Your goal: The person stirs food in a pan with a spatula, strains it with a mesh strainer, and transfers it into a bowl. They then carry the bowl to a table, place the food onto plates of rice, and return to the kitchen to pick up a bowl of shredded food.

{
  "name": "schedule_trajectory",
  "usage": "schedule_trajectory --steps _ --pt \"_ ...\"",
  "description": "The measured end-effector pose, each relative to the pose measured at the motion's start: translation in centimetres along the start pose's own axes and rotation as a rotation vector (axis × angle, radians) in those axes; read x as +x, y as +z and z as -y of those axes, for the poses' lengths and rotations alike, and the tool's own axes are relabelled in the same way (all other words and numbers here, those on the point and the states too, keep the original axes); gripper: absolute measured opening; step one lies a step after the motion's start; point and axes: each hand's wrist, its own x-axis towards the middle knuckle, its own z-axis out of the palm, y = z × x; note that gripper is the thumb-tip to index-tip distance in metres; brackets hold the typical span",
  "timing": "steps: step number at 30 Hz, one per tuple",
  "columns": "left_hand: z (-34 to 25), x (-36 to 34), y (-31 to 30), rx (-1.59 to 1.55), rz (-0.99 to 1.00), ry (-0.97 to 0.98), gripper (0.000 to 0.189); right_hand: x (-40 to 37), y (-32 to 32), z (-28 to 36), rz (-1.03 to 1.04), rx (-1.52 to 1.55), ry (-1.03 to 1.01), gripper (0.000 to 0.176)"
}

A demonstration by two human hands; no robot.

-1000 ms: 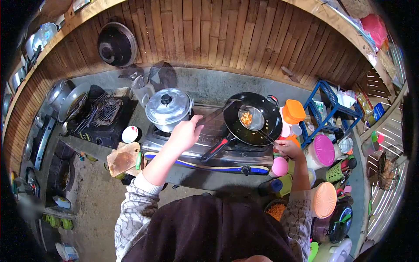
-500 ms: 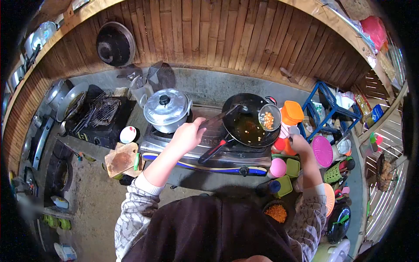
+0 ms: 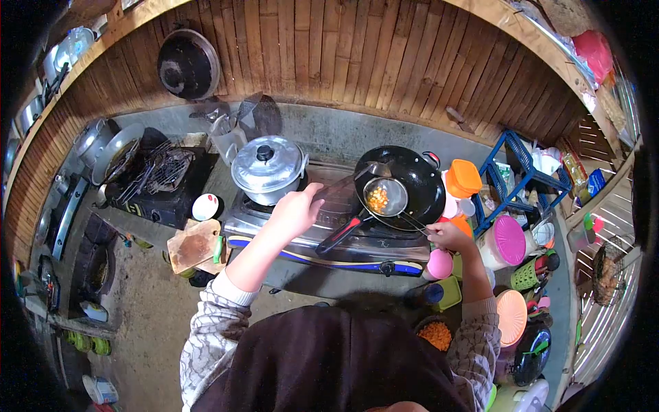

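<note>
My left hand (image 3: 295,215) is closed around the handle of a spatula (image 3: 341,184), whose metal end reaches over the left side of a black wok (image 3: 427,180). In my right hand (image 3: 451,237) is the thin handle of a wire strainer (image 3: 396,195). Its basket sits over the middle of the wok, close to the spatula's end. Small golden pieces of food (image 3: 377,200) lie in the strainer, gathered on its left side. The wok stands on the right burner of a gas stove (image 3: 329,242), its red and black handle pointing toward me.
A lidded silver pot (image 3: 268,172) stands on the left burner. Right of the wok are an orange container (image 3: 463,178), a blue rack (image 3: 513,156) and several plastic tubs. A bowl of orange shreds (image 3: 435,335) sits near my right arm. Left are a cutting board (image 3: 195,246) and a grill rack (image 3: 165,168).
My right hand has moved left, bringing the strainer from the wok's right rim to its middle. The food has shifted within the strainer. My left hand stays nearly in place with the spatula.
</note>
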Motion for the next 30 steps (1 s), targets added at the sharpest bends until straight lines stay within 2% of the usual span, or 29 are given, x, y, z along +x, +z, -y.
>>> schedule_trajectory --steps 4,5,8,10,11,12,13,15,16,18,19,20,22,23,24,26,27,29,30 --pt "-0.1 -0.3 -0.4 -0.009 0.006 -0.02 0.029 -0.5 -0.7 1.2 0.041 0.347 0.078 0.017" --pt "0.0 -0.3 -0.3 -0.009 0.005 -0.02 0.029 -0.6 -1.1 1.3 0.041 0.347 0.078 0.017" --pt "0.5 -0.4 0.0 -0.003 -0.059 0.044 0.03 -1.1 -2.7 1.2 0.011 0.212 0.05 0.016" --pt "0.5 -0.4 0.0 -0.014 -0.056 0.043 0.03 -1.8 -3.5 1.6 -0.192 0.003 0.002 0.028" --pt "0.2 -0.5 -0.2 -0.016 -0.054 0.046 0.03 -2.2 -4.1 2.0 -0.23 -0.084 0.101 0.023" --pt "-0.2 -0.5 -0.5 -0.007 -0.016 0.014 0.03 -2.2 -4.5 1.7 -0.233 -0.084 0.103 0.023" --pt "-0.4 -0.4 -0.7 0.002 0.021 -0.017 0.029 -2.1 -4.8 1.3 -0.296 -0.224 0.09 0.02" --pt "-0.2 -0.4 -0.4 -0.005 0.018 -0.011 0.029 -2.2 -4.9 1.8 -0.381 -0.446 0.076 0.018" --pt "-0.1 -0.3 -0.2 -0.01 0.016 -0.009 0.029 -1.7 -5.0 0.8 -0.383 -0.449 0.078 0.018" --pt "0.1 -0.3 0.3 -0.011 0.004 0.006 0.03 -0.6 -4.5 -0.7 -0.536 -0.732 -0.243 0.018" --pt "0.2 -0.3 0.5 -0.008 -0.008 0.018 0.031 -0.4 -3.8 -0.6 -0.534 -0.681 -0.092 0.018" --pt "0.1 -0.4 0.4 -0.009 -0.01 0.017 0.031 -0.3 -3.5 -0.5 -0.534 -0.683 -0.094 0.018" --pt "-0.1 -0.5 0.3 -0.004 0.002 0.02 0.031 0.7 -2.8 -1.1 -0.464 -0.553 0.06 0.02" --pt "-0.1 -0.5 0.2 -0.002 -0.002 0.017 0.031 1.6 -2.7 -2.9 -0.499 -0.695 0.024 0.024" --pt "0.0 -0.5 0.1 0.0 0.005 0.017 0.031 1.3 -2.5 -1.9 -0.496 -0.696 0.02 0.024" --pt "0.1 -0.7 0.1 0.002 0.016 0.015 0.031 -0.2 -1.5 1.8 -0.327 -0.669 0.046 0.029" --pt "0.4 -0.7 0.2 -0.008 -0.009 0.027 0.031 0.0 -1.2 1.6 -0.326 -0.667 0.047 0.029" --pt "0.5 -0.8 0.2 -0.02 -0.031 0.041 0.031 0.1 -0.4 0.9 -0.35 -0.629 -0.122 0.032" --pt "0.4 -0.8 0.1 -0.02 -0.035 0.034 0.031 -0.1 0.1 1.2 -0.351 -0.628 -0.122 0.032"
